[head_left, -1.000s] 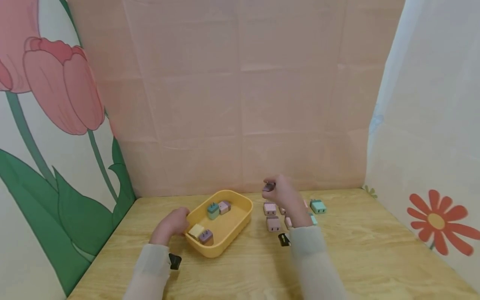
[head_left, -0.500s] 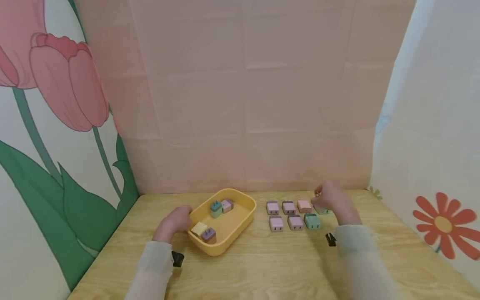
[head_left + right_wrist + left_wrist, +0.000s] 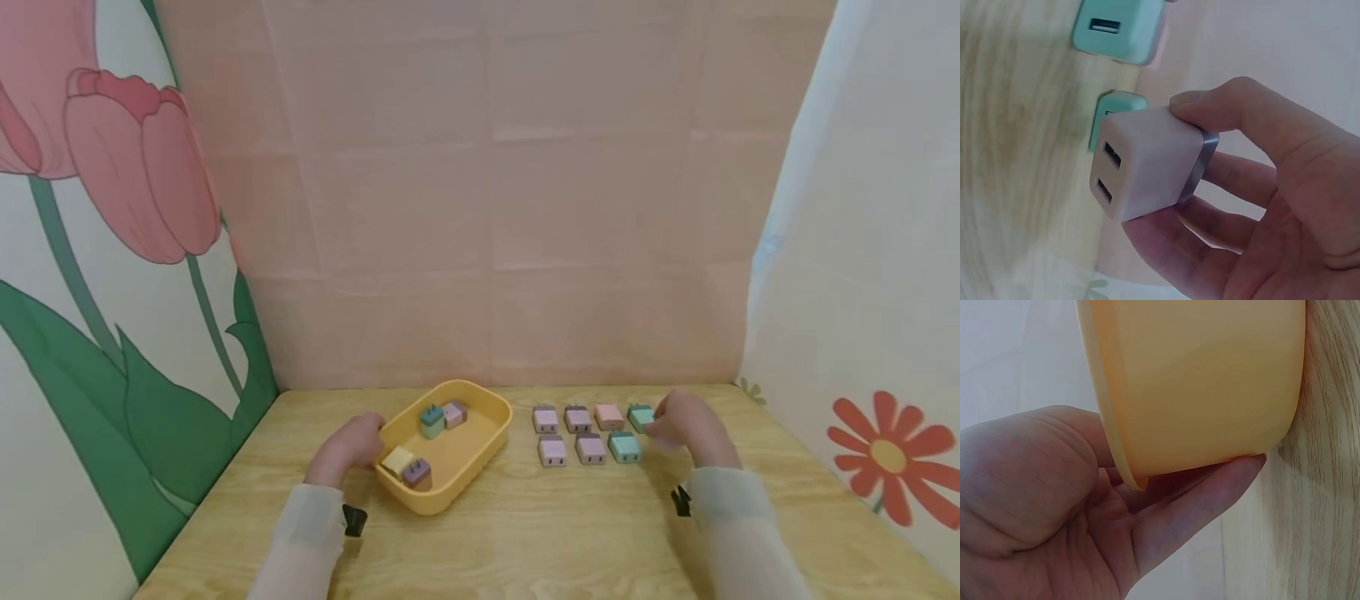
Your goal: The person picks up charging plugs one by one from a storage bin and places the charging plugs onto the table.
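My left hand (image 3: 358,440) grips the near-left end of a yellow plastic basket (image 3: 1210,394), thumb over the rim and fingers against its outer wall. Inside the basket sit a teal charger plug (image 3: 432,421), a lilac charger plug (image 3: 454,413), a cream charger plug (image 3: 398,460) and a purple charger plug (image 3: 416,473). In the right wrist view, my right hand (image 3: 1279,169) pinches a pale lilac USB charger plug (image 3: 1154,162) between thumb and fingers, its two ports facing away from the palm. The head view shows this hand low beside the teal charger plug (image 3: 641,417) at the back row's right end.
Several charger plugs stand in two rows on the wooden table (image 3: 510,533), among them a pink one (image 3: 609,416) and a front teal one (image 3: 625,447). A pink sheet (image 3: 480,208) hangs behind the table. Flower-printed panels (image 3: 885,250) flank it.
My right hand has moved right across the rows with the charger plug, then down beside the back teal one. The left hand keeps its hold on the basket.
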A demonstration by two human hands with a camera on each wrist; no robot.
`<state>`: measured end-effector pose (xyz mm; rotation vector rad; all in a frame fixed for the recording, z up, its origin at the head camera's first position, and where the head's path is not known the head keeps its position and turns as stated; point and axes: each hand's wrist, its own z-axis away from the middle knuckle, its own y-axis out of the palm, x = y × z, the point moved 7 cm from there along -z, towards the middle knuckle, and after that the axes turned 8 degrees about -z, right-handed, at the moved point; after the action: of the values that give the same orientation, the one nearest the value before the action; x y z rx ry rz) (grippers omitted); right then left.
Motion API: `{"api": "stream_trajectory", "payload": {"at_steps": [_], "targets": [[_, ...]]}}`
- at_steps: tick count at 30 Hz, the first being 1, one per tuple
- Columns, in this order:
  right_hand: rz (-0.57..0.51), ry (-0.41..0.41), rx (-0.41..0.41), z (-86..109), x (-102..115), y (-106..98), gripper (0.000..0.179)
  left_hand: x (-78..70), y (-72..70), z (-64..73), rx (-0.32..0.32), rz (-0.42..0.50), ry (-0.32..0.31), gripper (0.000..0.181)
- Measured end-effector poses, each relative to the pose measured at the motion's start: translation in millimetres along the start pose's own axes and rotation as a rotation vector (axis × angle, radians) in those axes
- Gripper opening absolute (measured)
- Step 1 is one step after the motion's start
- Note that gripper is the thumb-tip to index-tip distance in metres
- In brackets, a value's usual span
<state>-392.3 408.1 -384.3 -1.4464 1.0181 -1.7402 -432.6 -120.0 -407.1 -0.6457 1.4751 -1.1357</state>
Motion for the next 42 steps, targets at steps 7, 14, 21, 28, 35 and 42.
{"api": "stream_trajectory", "payload": {"at_steps": [7, 14, 21, 28, 35, 42], "targets": [[-0.046, 0.074, 0.012, 0.6, -10, 11, 0.024, 0.6, 3.0, -0.2, 0.008, 0.018, -0.008, 0.027], [-0.043, 0.059, 0.003, 5.2, -3, 11, 0.022, 2.3, 2.0, -1.9, 0.008, 0.000, -0.015, 0.029], [-0.029, 0.065, 0.002, 5.7, -7, 14, 0.023, 0.9, 1.1, -0.5, 0.007, 0.012, -0.012, 0.031], [-0.029, 0.096, 0.006, 2.2, -17, 18, 0.022, -0.1, 0.4, 0.7, 0.003, 0.016, -0.003, 0.032], [-0.045, 0.135, -0.001, 1.2, -26, 23, 0.026, 1.8, 1.3, -0.2, 0.014, 0.000, -0.018, 0.031], [-0.039, 0.155, -0.003, 3.2, -25, 23, 0.031, 1.2, 1.0, -0.6, 0.007, -0.024, -0.011, 0.034]]}}
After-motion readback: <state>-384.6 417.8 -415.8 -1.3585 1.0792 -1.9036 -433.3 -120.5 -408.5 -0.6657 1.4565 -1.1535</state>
